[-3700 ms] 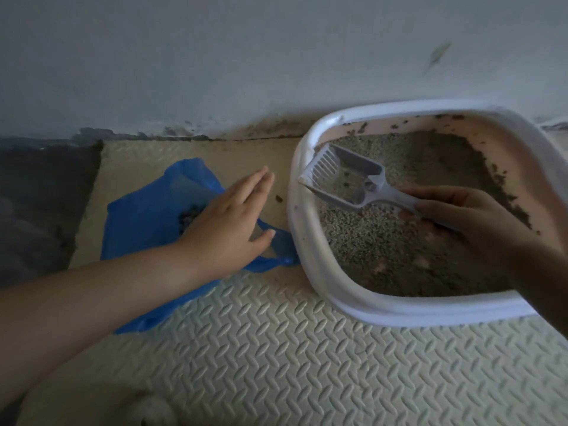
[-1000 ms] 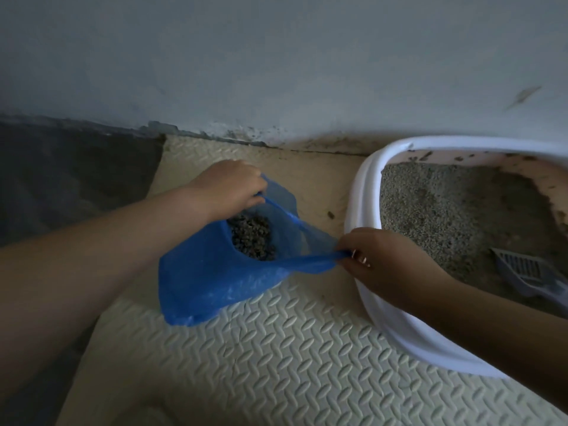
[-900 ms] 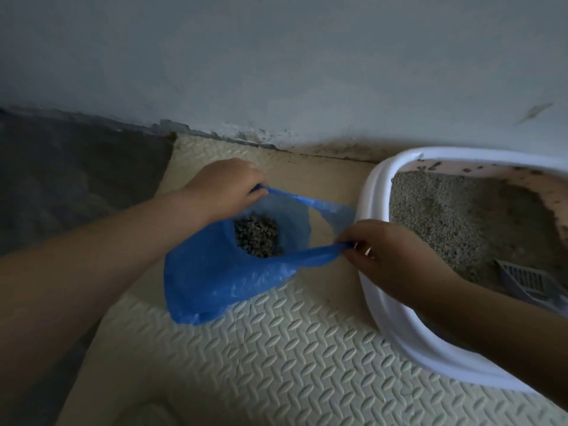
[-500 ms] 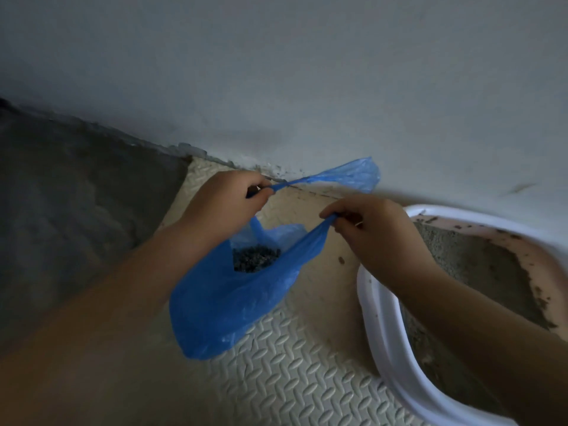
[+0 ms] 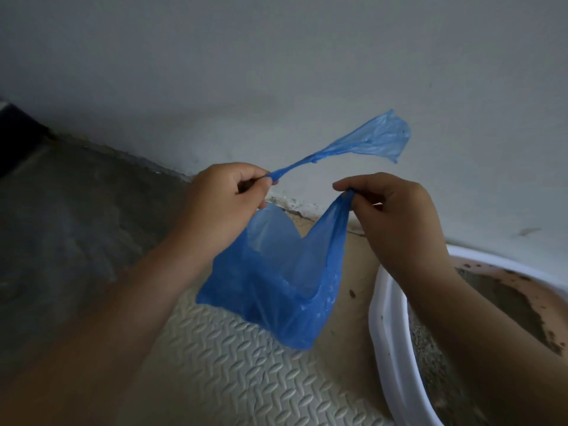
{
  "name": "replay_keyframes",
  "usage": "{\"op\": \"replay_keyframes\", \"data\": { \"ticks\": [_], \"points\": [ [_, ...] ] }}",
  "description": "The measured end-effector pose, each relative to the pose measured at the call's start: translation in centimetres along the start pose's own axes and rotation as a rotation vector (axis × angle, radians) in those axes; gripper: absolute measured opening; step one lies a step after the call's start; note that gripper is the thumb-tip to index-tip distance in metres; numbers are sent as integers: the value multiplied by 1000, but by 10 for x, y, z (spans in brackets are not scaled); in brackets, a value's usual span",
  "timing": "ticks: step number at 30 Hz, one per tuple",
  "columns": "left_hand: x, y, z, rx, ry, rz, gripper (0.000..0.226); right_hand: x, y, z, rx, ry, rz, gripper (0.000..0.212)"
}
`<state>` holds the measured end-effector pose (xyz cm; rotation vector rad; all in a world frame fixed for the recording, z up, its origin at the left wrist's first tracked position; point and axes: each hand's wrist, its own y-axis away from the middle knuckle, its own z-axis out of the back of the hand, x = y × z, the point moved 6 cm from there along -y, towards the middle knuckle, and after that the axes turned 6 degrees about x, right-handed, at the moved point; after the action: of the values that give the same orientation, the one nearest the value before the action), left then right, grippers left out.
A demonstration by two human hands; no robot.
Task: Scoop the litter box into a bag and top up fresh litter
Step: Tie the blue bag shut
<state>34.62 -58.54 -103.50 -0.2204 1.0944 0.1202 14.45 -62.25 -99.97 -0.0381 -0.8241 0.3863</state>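
Note:
A blue plastic bag (image 5: pixel 276 290) hangs in the air above the mat, held between both hands. My left hand (image 5: pixel 221 207) pinches one handle, whose loose end trails up to the right. My right hand (image 5: pixel 396 216) pinches the other handle at the bag's right corner. The bag sags with something in its bottom; its contents are hidden by the plastic. The white litter box (image 5: pixel 390 348) with grey litter sits at the lower right, partly behind my right forearm. The scoop is out of view.
A cream embossed mat (image 5: pixel 233 364) covers the floor under the bag. Bare grey floor (image 5: pixel 70 216) lies to the left. A pale wall (image 5: pixel 276 72) with a grimy base runs behind everything.
Both hands lifted the bag off the mat and brought its handles up and closer together. Earlier the right hand left the scoop in the litter box and took a bag handle.

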Motion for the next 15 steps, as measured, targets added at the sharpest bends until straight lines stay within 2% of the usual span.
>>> {"op": "replay_keyframes", "data": {
  "ticks": [4, 12, 15],
  "points": [
    [-12, -3, 2, -12, -5, -32, 19, 14, -5, 15, -85, 9, 85, 33],
    [-13, -2, -16, 49, -21, -31, 17, 16, -4, 18, -111, 56, 168, 31],
    [-14, -3, -23, 58, -34, -41, 18, 16, -2, 19, -104, 4, 185, 35]
  ]
}}
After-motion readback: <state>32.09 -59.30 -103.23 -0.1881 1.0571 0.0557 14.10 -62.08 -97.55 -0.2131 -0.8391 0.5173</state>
